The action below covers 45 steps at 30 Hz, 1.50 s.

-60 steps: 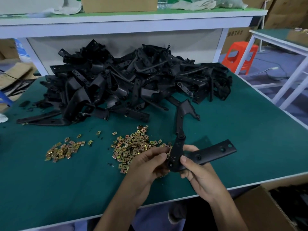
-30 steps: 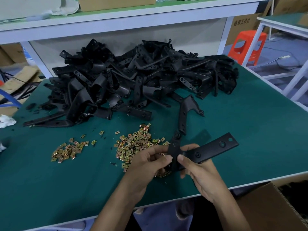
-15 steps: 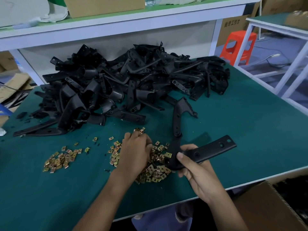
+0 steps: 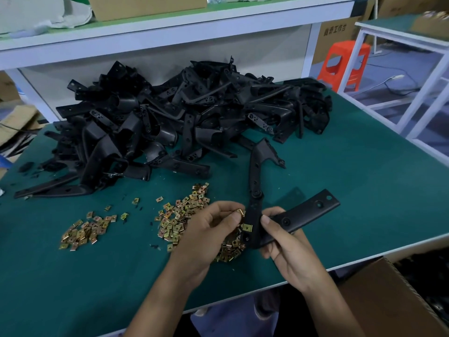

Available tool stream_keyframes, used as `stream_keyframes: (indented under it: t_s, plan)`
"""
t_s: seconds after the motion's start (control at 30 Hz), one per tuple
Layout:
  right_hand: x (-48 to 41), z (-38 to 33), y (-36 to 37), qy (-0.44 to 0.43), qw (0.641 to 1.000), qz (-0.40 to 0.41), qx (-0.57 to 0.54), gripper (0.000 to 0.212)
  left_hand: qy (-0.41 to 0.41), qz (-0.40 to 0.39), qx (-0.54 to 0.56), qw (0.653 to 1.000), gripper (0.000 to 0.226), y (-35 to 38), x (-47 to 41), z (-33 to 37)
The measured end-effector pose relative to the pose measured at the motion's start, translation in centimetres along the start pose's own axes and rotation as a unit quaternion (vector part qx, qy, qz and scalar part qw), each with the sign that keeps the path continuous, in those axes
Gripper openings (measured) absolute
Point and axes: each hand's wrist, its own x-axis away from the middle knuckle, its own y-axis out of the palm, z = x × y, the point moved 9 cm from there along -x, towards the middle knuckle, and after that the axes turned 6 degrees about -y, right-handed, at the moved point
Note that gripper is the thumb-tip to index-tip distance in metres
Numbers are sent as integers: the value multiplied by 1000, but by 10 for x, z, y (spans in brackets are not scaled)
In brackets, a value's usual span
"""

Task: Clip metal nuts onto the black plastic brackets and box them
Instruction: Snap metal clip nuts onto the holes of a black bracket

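Dim, even overhead light; edges warped, hands maybe slightly blurred

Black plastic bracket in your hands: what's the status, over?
Left hand pinches a small gold metal nut. Right hand grips the long black plastic bracket; a second gold nut sits on its edge. Nothing between nut and bracket.

Left hand [image 4: 211, 230] back at bracket [image 4: 306, 213], nut [image 4: 240, 211] pinched

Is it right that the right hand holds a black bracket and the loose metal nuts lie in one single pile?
No: the head view shows two separate piles of nuts, a smaller pile left and a larger pile by the left hand. The right hand does hold a black bracket.
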Motion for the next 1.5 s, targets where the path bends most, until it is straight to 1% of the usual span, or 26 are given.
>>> stream_keyframes:
  t_s: [0.1,0.17,0.23,0.33,0.4,0.43,0.53,0.57,0.63,0.8,0.9,1.13,1.23,1.5]
  plan:
    - [1,0,0,3,1000,1,2,10,-6,5,15,1000,16,1,0,-1]
    - [2,0,1,4,1000,1,1,4,-8,19,22,1000,16,-2,-1,-1]
    - [2,0,2,6,1000,-5,1,8,-9,26,30,999,19,-4,-2,-1]
    - [2,1,4,12,1000,-14,4,27,-12,35,38,999,21,-4,-3,-2]
    - [2,1,5,12,1000,-18,7,32,-26,53,76,995,19,-7,-5,-4]
    - [2,1,5,10,1000,-20,8,30,-39,55,102,993,17,-6,-5,-6]
    - [2,1,6,5,1000,-18,7,13,-74,47,157,984,11,-2,-6,-12]
    - [2,1,6,5,1000,-19,11,12,-79,43,169,981,11,0,-6,-13]
    - [2,1,7,4,999,-25,19,15,-77,44,178,980,11,2,-6,-14]
    - [2,1,9,2,999,-27,37,16,-70,76,171,980,18,0,-4,-18]
    - [3,1,10,8,999,-24,44,18,-77,76,178,978,19,2,-2,-19]
    - [4,0,9,-12,997,1,77,8,-75,113,116,984,15,-3,1,-21]
    - [3,1,10,-16,996,-1,92,12,-78,120,100,985,15,-9,0,-22]
    - [2,2,10,-9,993,-2,117,15,-100,125,144,976,14,-10,-4,-31]
